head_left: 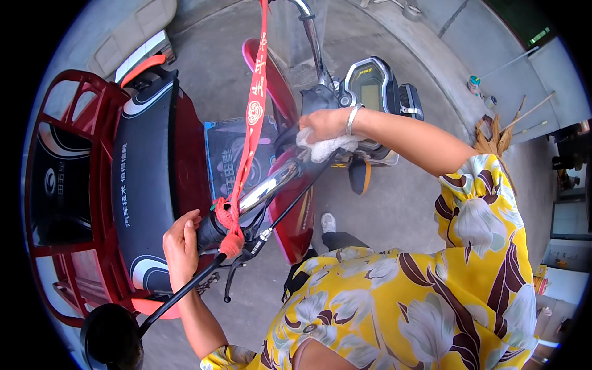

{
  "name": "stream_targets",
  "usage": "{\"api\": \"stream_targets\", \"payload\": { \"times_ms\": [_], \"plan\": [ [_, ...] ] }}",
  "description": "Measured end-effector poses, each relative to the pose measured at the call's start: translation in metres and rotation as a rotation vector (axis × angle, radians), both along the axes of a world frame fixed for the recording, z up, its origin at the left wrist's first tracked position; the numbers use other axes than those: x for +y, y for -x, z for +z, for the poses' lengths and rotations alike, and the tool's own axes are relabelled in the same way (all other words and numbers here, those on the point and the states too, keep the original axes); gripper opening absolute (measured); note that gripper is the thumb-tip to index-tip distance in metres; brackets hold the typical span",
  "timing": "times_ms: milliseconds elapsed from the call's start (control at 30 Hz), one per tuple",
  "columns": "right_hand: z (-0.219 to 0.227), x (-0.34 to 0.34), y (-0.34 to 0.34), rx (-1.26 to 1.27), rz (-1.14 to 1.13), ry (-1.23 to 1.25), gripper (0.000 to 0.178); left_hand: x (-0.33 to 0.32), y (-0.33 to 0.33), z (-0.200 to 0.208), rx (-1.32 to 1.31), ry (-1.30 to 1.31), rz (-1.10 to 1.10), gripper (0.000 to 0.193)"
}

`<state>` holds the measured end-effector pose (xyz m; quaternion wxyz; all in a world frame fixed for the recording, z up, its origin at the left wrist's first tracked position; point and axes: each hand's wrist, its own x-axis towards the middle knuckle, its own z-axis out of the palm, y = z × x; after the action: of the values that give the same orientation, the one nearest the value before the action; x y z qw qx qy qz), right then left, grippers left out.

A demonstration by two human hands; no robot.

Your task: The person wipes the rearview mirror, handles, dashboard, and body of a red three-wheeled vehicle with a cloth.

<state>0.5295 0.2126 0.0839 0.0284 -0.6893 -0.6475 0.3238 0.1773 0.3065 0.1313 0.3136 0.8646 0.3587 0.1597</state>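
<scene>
While the left hand (182, 250) is wrapped around the handlebar grip (213, 231) at seven o'clock, a white cloth (324, 147) is pressed under the right hand (327, 125) at twelve; bare concrete floor (394, 203) lies rightward, fingertips hidden.

Handlebar (271, 184) was chromed metal, mirror-bright. Grip (209, 233) looked matt black rubber. Rag (324, 148) under right hand (325, 123) was white, nubby cloth. Seat (151, 179) was smooth black vinyl, slight sheen. Ribbon (253, 117) was red woven fabric. Body panels (295, 216) were glossy red plastic. Floor (394, 203) was rough grey concrete.
</scene>
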Motion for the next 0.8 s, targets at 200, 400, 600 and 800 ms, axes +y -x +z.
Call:
{"api": "stream_targets", "payload": {
  "times_ms": [200,400,600,800],
  "plan": [
    [-0.007,0.014,0.021,-0.351,0.001,0.197,0.042,0.000,-0.001,0.001,-0.017,-0.009,-0.018,0.027],
    [0.003,-0.004,0.014,-0.044,-0.113,0.064,0.037,0.002,-0.007,0.002,-0.022,-0.009,-0.051,0.027],
    [0.047,-0.006,0.045,0.285,-0.186,-0.017,0.045,-0.001,-0.005,0.003,0.001,-0.017,-0.026,0.027],
    [0.064,-0.031,0.049,0.535,-0.204,-0.125,0.046,0.000,-0.002,0.001,0.018,-0.028,-0.025,0.029]
  ]
}}
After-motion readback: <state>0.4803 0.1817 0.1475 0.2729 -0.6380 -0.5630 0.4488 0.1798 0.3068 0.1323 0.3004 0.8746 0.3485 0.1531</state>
